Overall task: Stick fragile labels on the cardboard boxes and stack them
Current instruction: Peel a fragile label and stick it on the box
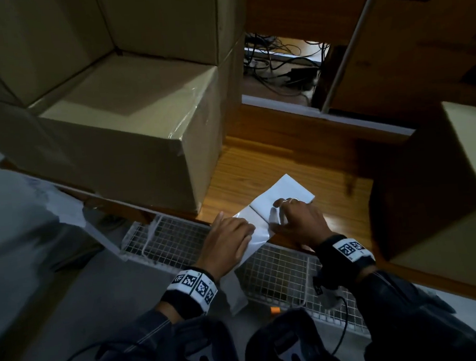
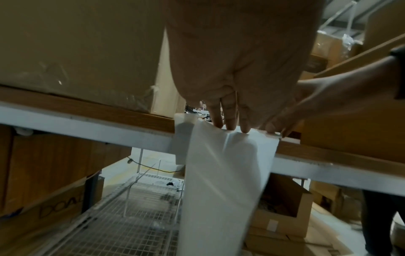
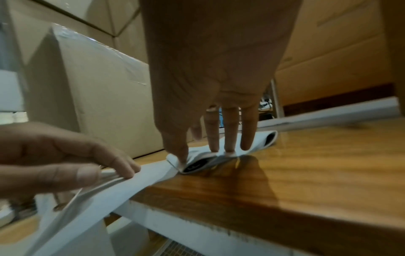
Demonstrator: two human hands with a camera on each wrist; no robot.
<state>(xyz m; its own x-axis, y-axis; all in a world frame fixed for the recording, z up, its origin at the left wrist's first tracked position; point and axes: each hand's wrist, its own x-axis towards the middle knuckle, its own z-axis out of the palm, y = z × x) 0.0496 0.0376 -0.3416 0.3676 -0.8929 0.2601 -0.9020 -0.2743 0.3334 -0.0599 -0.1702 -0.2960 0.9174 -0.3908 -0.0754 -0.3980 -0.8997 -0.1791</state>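
A white folded strip of labels (image 1: 284, 192) lies near the front edge of the wooden table (image 1: 272, 157), and its loose end hangs over the edge (image 2: 219, 181). My right hand (image 1: 283, 212) presses the folded stack (image 3: 258, 143) flat with straight fingers, the thumb at the fold. My left hand (image 1: 227, 235) pinches the hanging part of the strip (image 3: 151, 175) between thumb and fingers (image 3: 122, 170) just off the table edge. A taped cardboard box (image 1: 131, 137) stands on the table left of the labels. No label shows on its visible faces.
More cardboard boxes (image 1: 162, 24) are stacked behind and above the taped one. Another box (image 1: 459, 191) stands at the right, close to my right wrist. A white wire basket (image 1: 275, 271) sits below the table edge. Cables (image 1: 279, 63) lie beyond the table.
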